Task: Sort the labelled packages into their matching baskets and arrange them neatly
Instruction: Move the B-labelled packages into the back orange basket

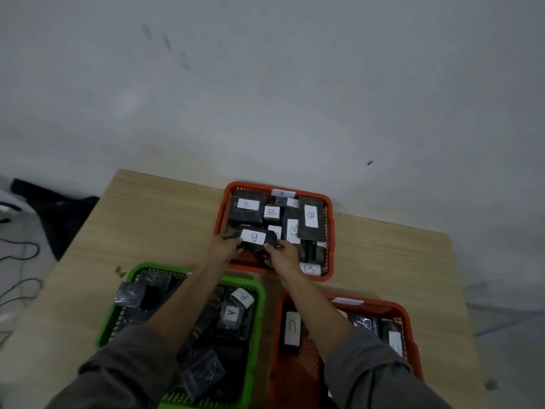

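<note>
Nearest the camera, two grey sleeves [124,358] come in at six o'clock, the forearms reaching away toward twelve. Under the left arm, at seven o'clock, sits the green basket [253,329], a jumble of dark wrapped packages; one label there reads A [231,313] and a rolled one beside it reads B [243,297], so by my reading that one is misfiled. At five o'clock the near red basket [411,326] holds a package marked C [292,328] and a few more toward its right wall.

Beyond both, at twelve o'clock, stands the far red basket [221,219], tagged B on its back rim and packed with B-labelled packages lying flat. Both hands meet at its near edge on one dark package with a B label [257,240]. The left hand [225,246] grips its left end, fingers curled round the edge; the right hand [281,255] pinches its right end, thumb on top.

The package looks small, light and fairly stiff, a block in glossy dark film. That film likely slides under the fingers, and the paper label could peel or crease, so the short ends are the sound place to hold, as now, clear of the label. It should set down flat without much care; nothing suggests it is fragile.

The wooden table [165,208] carries all three baskets, against a pale wall.
</note>
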A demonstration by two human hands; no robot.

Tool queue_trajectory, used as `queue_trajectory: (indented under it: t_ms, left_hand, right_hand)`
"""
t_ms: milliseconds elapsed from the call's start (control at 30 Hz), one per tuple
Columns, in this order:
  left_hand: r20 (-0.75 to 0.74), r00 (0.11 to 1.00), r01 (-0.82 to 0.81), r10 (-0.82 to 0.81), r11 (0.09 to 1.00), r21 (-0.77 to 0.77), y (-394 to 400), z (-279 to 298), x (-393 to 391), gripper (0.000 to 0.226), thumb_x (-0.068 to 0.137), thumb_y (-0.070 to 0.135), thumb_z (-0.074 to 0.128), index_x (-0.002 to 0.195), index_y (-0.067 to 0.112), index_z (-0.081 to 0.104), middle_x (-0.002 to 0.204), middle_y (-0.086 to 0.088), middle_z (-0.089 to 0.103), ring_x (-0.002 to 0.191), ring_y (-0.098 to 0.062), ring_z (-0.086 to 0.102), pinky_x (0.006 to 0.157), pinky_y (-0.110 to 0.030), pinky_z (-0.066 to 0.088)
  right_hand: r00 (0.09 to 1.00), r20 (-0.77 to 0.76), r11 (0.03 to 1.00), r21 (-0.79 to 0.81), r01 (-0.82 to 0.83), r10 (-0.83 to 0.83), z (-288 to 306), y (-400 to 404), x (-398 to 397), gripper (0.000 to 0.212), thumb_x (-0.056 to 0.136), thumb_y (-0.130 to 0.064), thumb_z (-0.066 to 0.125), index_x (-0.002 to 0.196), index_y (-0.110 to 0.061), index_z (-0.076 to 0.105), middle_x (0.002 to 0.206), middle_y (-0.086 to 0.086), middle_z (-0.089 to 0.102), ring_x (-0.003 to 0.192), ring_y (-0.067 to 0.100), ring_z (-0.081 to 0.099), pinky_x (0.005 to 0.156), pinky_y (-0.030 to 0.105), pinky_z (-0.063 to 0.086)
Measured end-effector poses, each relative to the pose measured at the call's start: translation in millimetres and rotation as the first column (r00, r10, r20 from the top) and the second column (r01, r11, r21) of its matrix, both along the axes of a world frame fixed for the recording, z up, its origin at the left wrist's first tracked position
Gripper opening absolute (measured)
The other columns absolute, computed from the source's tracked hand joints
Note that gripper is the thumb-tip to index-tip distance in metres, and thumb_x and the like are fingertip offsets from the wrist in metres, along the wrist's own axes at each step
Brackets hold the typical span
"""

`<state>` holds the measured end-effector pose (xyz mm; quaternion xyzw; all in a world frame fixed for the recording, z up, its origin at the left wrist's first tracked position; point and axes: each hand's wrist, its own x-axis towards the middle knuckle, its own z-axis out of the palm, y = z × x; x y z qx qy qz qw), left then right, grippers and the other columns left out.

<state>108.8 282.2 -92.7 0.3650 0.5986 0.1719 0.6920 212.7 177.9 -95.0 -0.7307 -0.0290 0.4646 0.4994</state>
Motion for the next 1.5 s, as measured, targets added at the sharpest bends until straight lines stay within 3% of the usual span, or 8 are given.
queue_trajectory:
  t_ms: [133, 300, 500, 633, 700, 800, 1000, 1500]
  left_hand:
    - [-0.006, 0.997, -0.08, 0.08, 0.997, 0.02, 7.0, -8.2, -1.4, 0.031, 0.093, -0.008, 0.05, 0.123, -0.007, 0.056, 0.107, -0.016, 0.063, 0.083, -0.024, 0.063, 0.076, -0.034, 0.056]
    - [-0.168, 0.984, -0.029, 0.052, 0.991, 0.134, 0.1, -12.3, 6.5, 0.042, 0.089, -0.002, 0.043, 0.129, 0.0, 0.054, 0.111, -0.014, 0.064, 0.092, -0.027, 0.06, 0.076, -0.03, 0.049]
    - [-0.403, 0.914, 0.065, -0.035, 0.996, 0.062, -6.8, -17.5, 17.2, 0.049, 0.092, 0.006, 0.043, 0.14, -0.006, 0.043, 0.14, -0.024, 0.049, 0.124, -0.038, 0.052, 0.103, -0.043, 0.047]
    - [-0.413, 0.898, 0.218, -0.153, 0.969, 0.114, 1.7, -22.8, 9.6, 0.04, 0.092, 0.003, 0.04, 0.127, -0.005, 0.055, 0.12, -0.02, 0.062, 0.102, -0.032, 0.061, 0.084, -0.036, 0.053]
    - [-0.425, 0.857, 0.395, -0.291, 0.901, 0.178, 8.6, -25.6, 0.0, 0.035, 0.089, -0.002, 0.039, 0.116, -0.003, 0.062, 0.112, -0.018, 0.065, 0.095, -0.028, 0.06, 0.08, -0.036, 0.051]
    - [-0.563, 0.616, 0.746, -0.551, 0.638, 0.191, 16.1, -27.1, -16.3, 0.038, 0.089, -0.003, 0.045, 0.12, 0.003, 0.066, 0.128, -0.015, 0.063, 0.111, -0.027, 0.06, 0.093, -0.029, 0.048]
    - [-0.823, 0.289, 0.951, -0.489, 0.248, 0.186, 19.4, -34.3, -19.4, 0.028, 0.09, 0.005, 0.058, 0.118, 0.006, 0.062, 0.127, -0.014, 0.058, 0.11, -0.029, 0.061, 0.089, -0.035, 0.05]
    - [-0.912, 0.068, 0.996, -0.405, 0.074, 0.041, 29.0, -43.0, -5.1, 0.022, 0.087, 0.006, 0.067, 0.109, 0.007, 0.063, 0.117, -0.013, 0.064, 0.101, -0.027, 0.066, 0.082, -0.034, 0.055]
  right_hand:
    - [0.997, -0.05, 0.997, -0.041, 0.063, -0.065, -5.7, 34.9, -11.2, 0.024, 0.098, -0.009, 0.061, 0.121, -0.007, 0.059, 0.112, 0.012, 0.066, 0.08, 0.015, 0.063, 0.072, 0.026, 0.058]
    - [1.0, -0.009, 0.985, -0.174, -0.019, 0.017, -15.8, 44.0, -12.8, 0.018, 0.097, -0.01, 0.059, 0.114, -0.007, 0.063, 0.102, 0.01, 0.068, 0.087, 0.02, 0.066, 0.075, 0.03, 0.059]
    - [0.959, 0.139, 0.929, -0.317, -0.192, 0.246, -16.3, 37.2, -8.3, 0.022, 0.09, -0.023, 0.068, 0.099, -0.003, 0.068, 0.095, 0.014, 0.072, 0.088, 0.028, 0.07, 0.082, 0.042, 0.06]
    - [0.898, 0.182, 0.85, -0.439, -0.29, 0.4, -14.9, 34.9, -14.0, 0.024, 0.09, -0.028, 0.067, 0.093, -0.005, 0.065, 0.086, 0.009, 0.066, 0.079, 0.024, 0.065, 0.066, 0.03, 0.049]
    - [0.845, 0.211, 0.785, -0.527, -0.326, 0.492, -14.6, 35.4, -18.7, 0.027, 0.092, -0.032, 0.066, 0.101, -0.006, 0.065, 0.099, 0.01, 0.068, 0.093, 0.027, 0.066, 0.074, 0.032, 0.05]
    - [0.757, 0.247, 0.689, -0.639, -0.342, 0.605, -15.3, 33.2, -22.5, 0.029, 0.092, -0.037, 0.068, 0.103, -0.011, 0.062, 0.108, 0.009, 0.068, 0.102, 0.028, 0.065, 0.091, 0.039, 0.052]
    - [0.642, 0.31, 0.621, -0.709, -0.335, 0.701, -13.5, 36.2, -25.2, 0.027, 0.089, -0.034, 0.072, 0.102, -0.012, 0.064, 0.108, 0.008, 0.069, 0.101, 0.029, 0.067, 0.086, 0.039, 0.055]
    - [0.657, 0.34, 0.64, -0.713, -0.286, 0.673, -30.6, 31.2, -23.0, 0.022, 0.089, -0.031, 0.069, 0.1, -0.012, 0.069, 0.102, 0.009, 0.07, 0.094, 0.027, 0.069, 0.074, 0.033, 0.053]
